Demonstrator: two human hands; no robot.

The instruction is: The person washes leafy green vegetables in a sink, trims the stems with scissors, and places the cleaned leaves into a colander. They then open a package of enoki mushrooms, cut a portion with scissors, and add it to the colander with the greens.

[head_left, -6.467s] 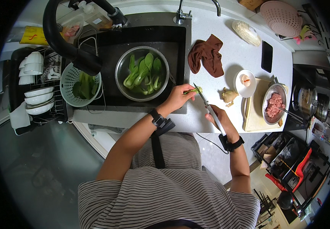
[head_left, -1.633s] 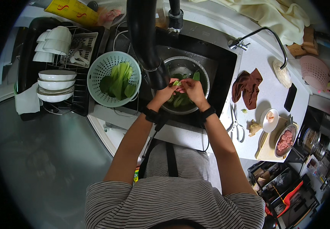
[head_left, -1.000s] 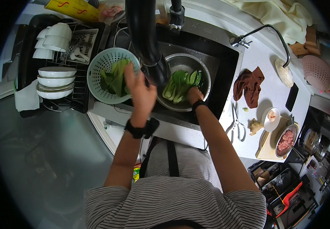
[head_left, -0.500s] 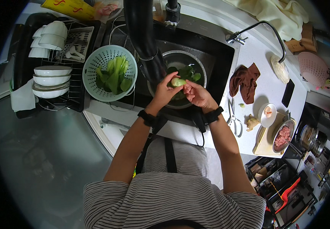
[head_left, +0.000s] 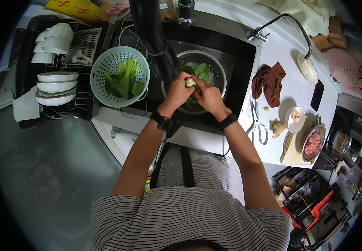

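Observation:
My left hand [head_left: 177, 93] and my right hand [head_left: 207, 97] meet over the steel bowl [head_left: 220, 75] in the black sink, fingers closed around a pale-green bok choy piece [head_left: 189, 83]. Part of it is hidden by the fingers. Leafy greens [head_left: 202, 72] sit in the bowl beneath. Just left, a pale-green colander [head_left: 99, 77] holds more bok choy [head_left: 126, 75]. The thick black faucet [head_left: 149, 31] hangs just above my left hand. Kitchen scissors [head_left: 257, 125] lie on the white counter right of the sink.
A dish rack [head_left: 89, 106] with white bowls [head_left: 57, 39] stands far left. Right counter: brown cloth [head_left: 269, 83], black phone [head_left: 318, 96], white bowl [head_left: 295, 125], ginger [head_left: 278, 129], and a steel bowl of minced meat [head_left: 313, 143] on a cutting board [head_left: 290, 154].
The scissors moved from my right hand onto the counter. My left hand reached toward the colander and returned. Both hands have since dropped slightly deeper over the bowl, closing round the piece.

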